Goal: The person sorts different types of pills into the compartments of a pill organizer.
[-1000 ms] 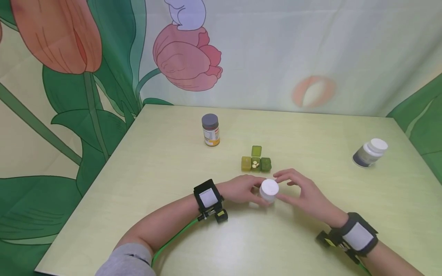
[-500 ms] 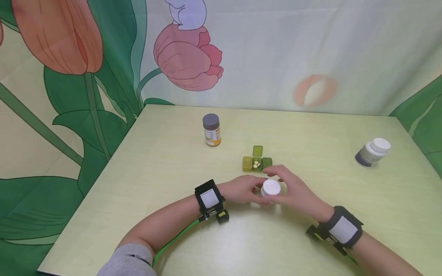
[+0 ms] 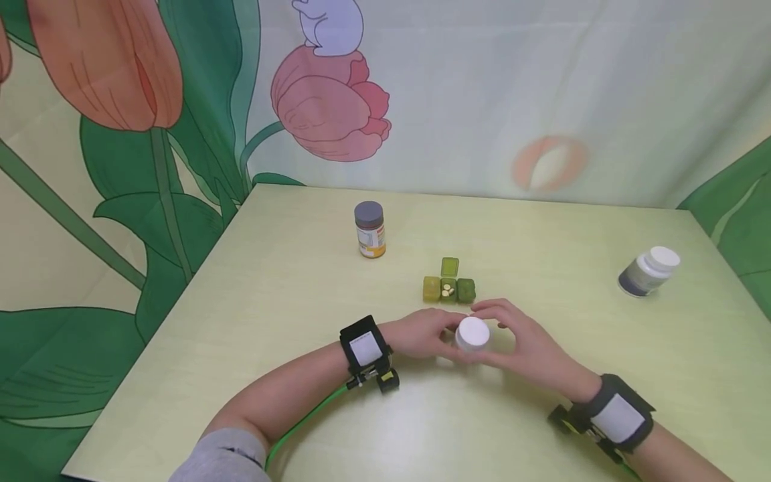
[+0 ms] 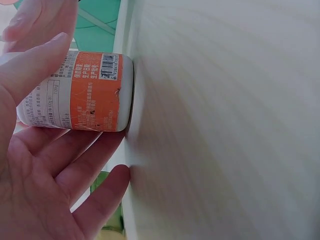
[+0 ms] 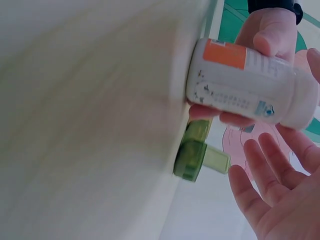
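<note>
A white pill bottle (image 4: 95,92) with an orange label stands upright, its base right at the tabletop. My left hand (image 3: 418,333) grips its body between thumb and fingers. Around the white cap (image 3: 472,333), my right hand (image 3: 527,348) is spread, with thumb on the near side and index finger on the far side. In the right wrist view, the index fingertip is right at the cap (image 5: 301,100) and the other fingers extend loosely. Just beyond the hands sits a small green pill box (image 3: 466,290), its middle lid (image 3: 450,266) raised over several pale tablets (image 3: 447,291).
A brown bottle with a dark lid (image 3: 370,231) stands at the back left of the table. Far to the right is another white bottle (image 3: 647,272) with a dark label band. A printed curtain (image 3: 458,100) hangs behind the table's back edge.
My right hand moved in around the cap, turning leftward at the wrist, then swung back rightward with its fingers loosened. My left hand kept its grip on the bottle.
</note>
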### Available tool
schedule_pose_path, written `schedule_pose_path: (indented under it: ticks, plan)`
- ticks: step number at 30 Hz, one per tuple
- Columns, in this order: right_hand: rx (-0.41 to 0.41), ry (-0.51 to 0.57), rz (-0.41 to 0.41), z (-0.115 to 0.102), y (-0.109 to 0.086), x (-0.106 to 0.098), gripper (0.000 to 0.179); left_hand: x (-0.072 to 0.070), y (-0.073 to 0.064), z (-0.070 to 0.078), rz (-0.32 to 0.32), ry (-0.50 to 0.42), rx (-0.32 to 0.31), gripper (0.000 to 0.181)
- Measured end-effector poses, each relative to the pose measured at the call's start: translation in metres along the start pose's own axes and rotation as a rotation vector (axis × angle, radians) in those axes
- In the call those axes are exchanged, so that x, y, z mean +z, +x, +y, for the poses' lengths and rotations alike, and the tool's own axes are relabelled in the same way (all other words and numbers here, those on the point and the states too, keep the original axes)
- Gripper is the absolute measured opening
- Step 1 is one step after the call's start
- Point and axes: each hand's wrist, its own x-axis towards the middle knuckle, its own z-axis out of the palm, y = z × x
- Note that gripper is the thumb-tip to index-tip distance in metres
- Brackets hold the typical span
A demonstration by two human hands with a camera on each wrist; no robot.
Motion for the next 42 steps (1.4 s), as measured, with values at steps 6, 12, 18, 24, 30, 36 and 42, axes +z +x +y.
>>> schedule_pose_path:
  ticks: [6,12,18,24,30,36,42]
  plan:
    - [-0.032,-0.038,0.022,0.001,-0.009,-0.007,0.045,0.000,0.000,0.002,0.007,-0.026,-0.032,0.047]
    - [-0.070,-0.036,0.067,0.003,-0.009,-0.008,0.035,0.000,0.000,0.003,0.006,-0.053,-0.048,0.047]
    - [-0.044,-0.034,0.083,0.004,-0.001,-0.007,0.041,0.000,-0.001,0.003,0.010,-0.057,-0.032,0.046]
    - [-0.013,0.010,0.028,0.005,0.006,-0.004,0.058,0.000,-0.001,0.002,0.012,-0.070,-0.017,0.042]
    - [-0.061,0.001,0.003,0.006,0.007,-0.001,0.058,0.000,0.000,0.001,0.005,-0.056,-0.016,0.044]
    - [-0.097,-0.028,0.013,0.003,0.007,0.001,0.048,0.000,0.001,0.002,0.010,-0.035,-0.007,0.047]
    - [-0.080,-0.058,0.028,0.001,0.007,0.003,0.040,0.001,0.001,0.002,0.021,-0.027,-0.005,0.048]
